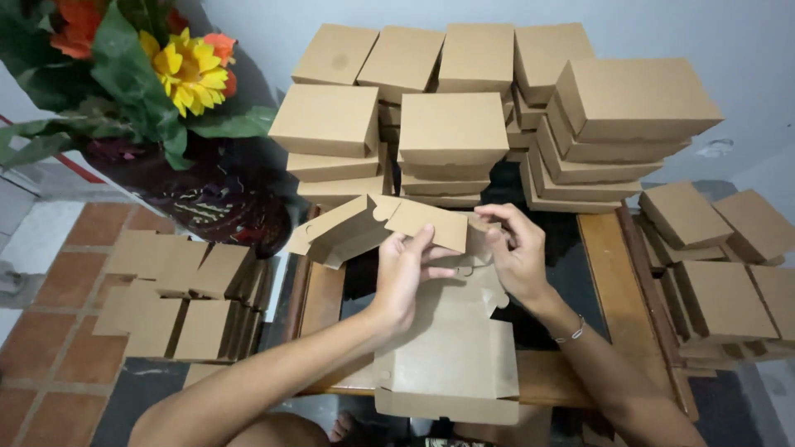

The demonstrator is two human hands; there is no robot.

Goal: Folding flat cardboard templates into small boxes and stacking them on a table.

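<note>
left hand (403,269): fingers closed on the top flap of the half-folded brown box (447,348).
right hand (515,252): fingers pinch the far flap by its tab.
box place: middle of the wooden table (613,273), reaching over its near edge.
good way: i think, hold both flaps flat and line up the tab first.
around: stacks of done boxes (455,124) at the far edge, flat cards (178,298) on the floor at left, flowers (186,70).

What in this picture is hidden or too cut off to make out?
- Head view: the far end of the half-folded box is hidden behind the left hand and right hand.
- The back stacks of finished boxes are screened by the front ones.
- The flat blanks overlap, so no count.
- The flowers are cut off by the edge.
</note>
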